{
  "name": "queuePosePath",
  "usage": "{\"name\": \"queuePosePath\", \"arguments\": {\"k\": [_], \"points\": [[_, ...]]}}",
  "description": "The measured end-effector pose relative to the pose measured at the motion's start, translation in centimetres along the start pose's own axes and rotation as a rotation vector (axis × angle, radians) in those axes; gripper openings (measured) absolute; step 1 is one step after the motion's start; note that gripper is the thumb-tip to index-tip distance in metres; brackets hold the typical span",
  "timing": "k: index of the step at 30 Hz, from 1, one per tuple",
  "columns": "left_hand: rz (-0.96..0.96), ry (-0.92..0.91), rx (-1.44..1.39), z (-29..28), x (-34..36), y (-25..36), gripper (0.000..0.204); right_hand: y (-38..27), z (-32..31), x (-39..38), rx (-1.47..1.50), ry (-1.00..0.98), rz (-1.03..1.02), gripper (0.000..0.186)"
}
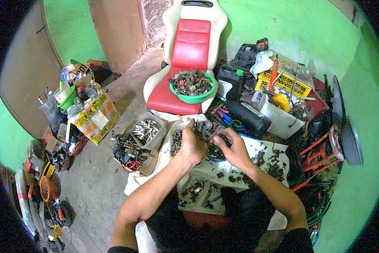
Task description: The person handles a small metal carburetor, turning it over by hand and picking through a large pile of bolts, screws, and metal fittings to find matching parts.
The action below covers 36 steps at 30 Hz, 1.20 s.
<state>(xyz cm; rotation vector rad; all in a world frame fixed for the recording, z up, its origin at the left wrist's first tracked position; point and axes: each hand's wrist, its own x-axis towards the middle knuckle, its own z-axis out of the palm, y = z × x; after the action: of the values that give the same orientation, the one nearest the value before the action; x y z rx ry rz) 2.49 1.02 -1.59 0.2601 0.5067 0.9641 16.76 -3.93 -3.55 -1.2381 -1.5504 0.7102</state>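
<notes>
My left hand [193, 146] is closed with the thumb uppermost, over tubs of small dark metal parts. Close beside it, my right hand [232, 149] has its thumb and fingers pinched around a small dark piece [214, 134]. The piece lies between the two hands, and its kind is too small to make out. Below the left hand, dark parts [176, 141] fill a pale tub. A blue-rimmed bowl [217, 160] shows partly under the right hand. Both hands hide much of these containers. Loose dark parts [198, 189] lie scattered on the pale cloth [240, 172] nearer me.
Ahead, a red and white car seat [190, 44] bears a green basin [198, 99] heaped with parts. To the left stand a clear tub [159, 145] of silvery pieces and a box of black cables [130, 152]. A yellow crate [263, 80], black jug [231, 80] and tools crowd the right.
</notes>
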Motion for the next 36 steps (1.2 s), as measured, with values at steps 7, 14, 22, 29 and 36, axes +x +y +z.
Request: {"name": "queuePosePath", "arguments": {"k": [7, 14, 22, 29, 36], "points": [[0.024, -0.116, 0.213, 1.8, -0.6, -1.1, 0.033, -3.7, -0.3, 0.1, -0.278, 0.073, 0.125, 0.032], [-0.011, -0.049, 0.225, 1.2, -0.1, -1.1, 0.03, -0.9, 0.1, -0.1, -0.141, 0.121, -0.075, 0.026], [0.071, -0.029, -0.004, 1.4, -0.7, 0.5, 0.029, 0.0, -0.9, 0.0, 0.944, -0.127, 0.494, 0.017], [0.058, -0.141, -0.005, 0.7, -0.7, 0.9, 0.031, -1.1, -0.6, 0.3, 0.892, -0.084, 0.59, 0.014], [0.006, -0.096, 0.072, -0.8, 0.8, 0.2, 0.04, 0.3, 0.1, 0.2, 0.225, -0.005, 0.131, 0.031]]}}
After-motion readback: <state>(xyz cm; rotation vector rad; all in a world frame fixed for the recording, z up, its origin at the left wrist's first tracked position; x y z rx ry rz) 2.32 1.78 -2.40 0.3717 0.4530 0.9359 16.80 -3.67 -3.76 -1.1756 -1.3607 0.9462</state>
